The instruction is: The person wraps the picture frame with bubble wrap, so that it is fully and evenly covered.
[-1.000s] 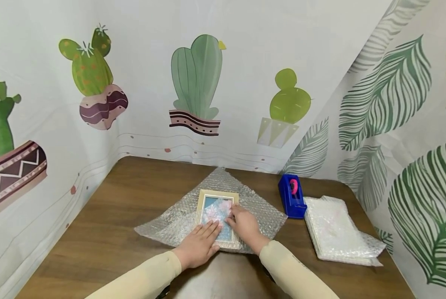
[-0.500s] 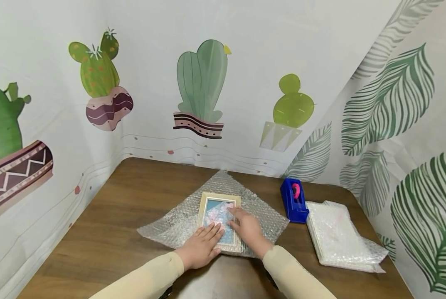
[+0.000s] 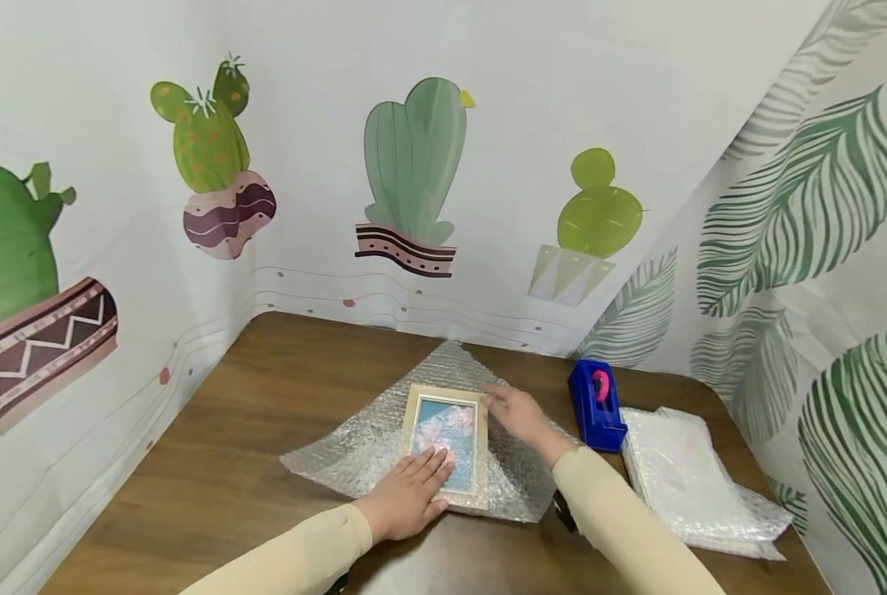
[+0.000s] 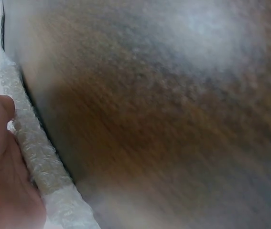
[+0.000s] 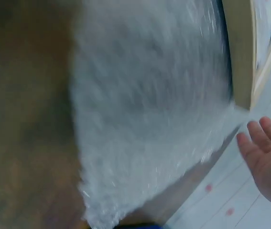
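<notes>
Glossy, bumpy plastic bubble wrap (image 3: 361, 442), smooth frame (image 3: 446, 393), sheeny wood-grain table (image 3: 264, 397).

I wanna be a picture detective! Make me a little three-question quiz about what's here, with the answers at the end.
1. Which hand lies flat over the lower part of the picture frame?
2. True or false: bubble wrap is spread out under the picture frame.
3. What colour is the tape dispenser? A. Red B. Blue C. Green

Key: 1. The left hand. 2. True. 3. B.
</notes>
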